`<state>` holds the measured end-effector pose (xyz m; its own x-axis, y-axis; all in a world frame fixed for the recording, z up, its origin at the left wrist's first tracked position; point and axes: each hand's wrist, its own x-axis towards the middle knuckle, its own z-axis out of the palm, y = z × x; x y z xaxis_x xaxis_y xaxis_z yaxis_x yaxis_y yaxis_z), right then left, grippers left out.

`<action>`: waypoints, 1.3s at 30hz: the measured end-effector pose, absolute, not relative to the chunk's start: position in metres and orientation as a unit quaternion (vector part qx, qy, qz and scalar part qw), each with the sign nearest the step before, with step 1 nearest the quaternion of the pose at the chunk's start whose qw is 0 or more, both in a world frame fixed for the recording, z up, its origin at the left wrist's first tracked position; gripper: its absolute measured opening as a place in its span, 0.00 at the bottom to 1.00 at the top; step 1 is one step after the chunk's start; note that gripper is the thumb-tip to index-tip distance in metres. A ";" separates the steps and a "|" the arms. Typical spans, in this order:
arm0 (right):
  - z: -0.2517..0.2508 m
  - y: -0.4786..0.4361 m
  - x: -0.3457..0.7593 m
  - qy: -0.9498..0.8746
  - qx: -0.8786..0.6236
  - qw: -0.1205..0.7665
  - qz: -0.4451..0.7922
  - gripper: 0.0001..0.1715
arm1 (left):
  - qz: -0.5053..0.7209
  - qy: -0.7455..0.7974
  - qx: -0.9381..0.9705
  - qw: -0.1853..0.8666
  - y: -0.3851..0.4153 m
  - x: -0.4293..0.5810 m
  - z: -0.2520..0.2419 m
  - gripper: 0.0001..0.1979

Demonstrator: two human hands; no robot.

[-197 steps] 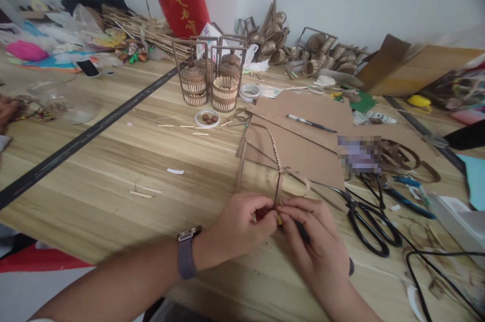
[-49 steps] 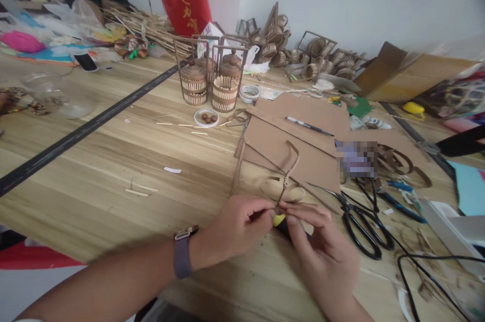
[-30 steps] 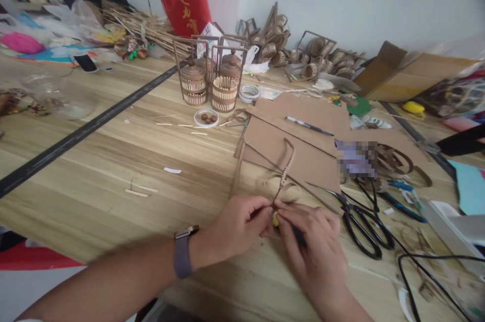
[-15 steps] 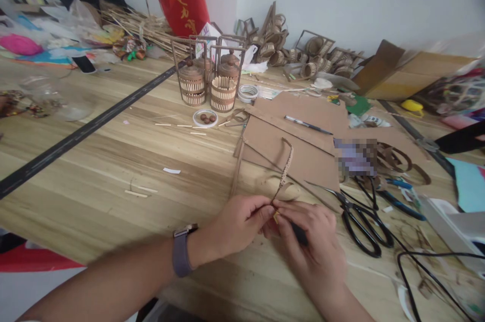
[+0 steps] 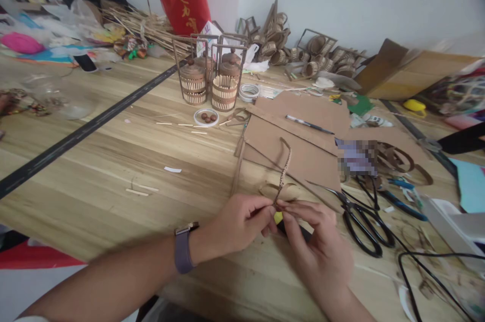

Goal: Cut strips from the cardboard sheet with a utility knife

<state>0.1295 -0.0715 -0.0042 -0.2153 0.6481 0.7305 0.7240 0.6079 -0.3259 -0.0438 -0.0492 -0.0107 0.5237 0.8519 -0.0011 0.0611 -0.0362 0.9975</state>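
Observation:
My left hand (image 5: pixel 237 223), with a grey watch on its wrist, pinches the lower end of a thin corrugated cardboard strip (image 5: pixel 285 166) that curves up over the table. My right hand (image 5: pixel 318 249) meets it at the same spot, fingertips pinched on the strip's end, and also holds a black tool with a yellow tip (image 5: pixel 279 218) under the palm. A curled paper band (image 5: pixel 283 192) lies just beyond the fingers. Both hands sit near the front edge of the wooden table (image 5: pixel 94 180).
Flat cardboard sheets (image 5: pixel 299 135) with a pen (image 5: pixel 308 123) lie beyond the hands. Black scissors (image 5: pixel 364 226), blue-handled pliers (image 5: pixel 403 198) and a black cable (image 5: pixel 428 271) lie right. Small cardboard lanterns (image 5: pixel 210 82) and a lid of beads (image 5: pixel 206 117) stand mid-table; craft clutter lines the wall.
The right hand's fingers have lifted and spread a little, showing the yellow tip again. The strip has stayed bent over; both hands keep pinching its lower end at the same spot.

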 end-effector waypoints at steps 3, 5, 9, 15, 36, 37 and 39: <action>-0.005 -0.070 0.131 -0.775 -0.445 0.447 -0.038 0.03 | 0.331 0.350 0.640 0.599 -0.048 -0.044 -0.011 0.16; -0.005 -0.070 0.131 -0.781 -0.438 0.444 -0.041 0.04 | 0.333 0.350 0.633 0.605 -0.048 -0.043 -0.011 0.15; -0.006 -0.071 0.129 -0.799 -0.411 0.438 -0.046 0.07 | 0.328 0.365 0.611 0.621 -0.048 -0.042 -0.011 0.13; -0.004 -0.073 0.127 -0.802 -0.405 0.437 -0.037 0.09 | 0.351 0.367 0.589 0.629 -0.049 -0.040 -0.012 0.12; -0.005 -0.070 0.131 -0.811 -0.409 0.412 -0.068 0.07 | 0.347 0.382 0.603 0.608 -0.049 -0.041 -0.012 0.14; -0.005 -0.070 0.131 -0.813 -0.407 0.410 -0.068 0.07 | 0.349 0.382 0.608 0.602 -0.049 -0.041 -0.012 0.14; -0.006 -0.071 0.131 -0.816 -0.402 0.410 -0.069 0.08 | 0.354 0.383 0.616 0.590 -0.049 -0.041 -0.013 0.13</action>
<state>0.1311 -0.0707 -0.0065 -0.3410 0.5994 0.7242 0.7123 0.6675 -0.2170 -0.0409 -0.0493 -0.0134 0.4555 0.8901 -0.0155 0.0548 -0.0107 0.9984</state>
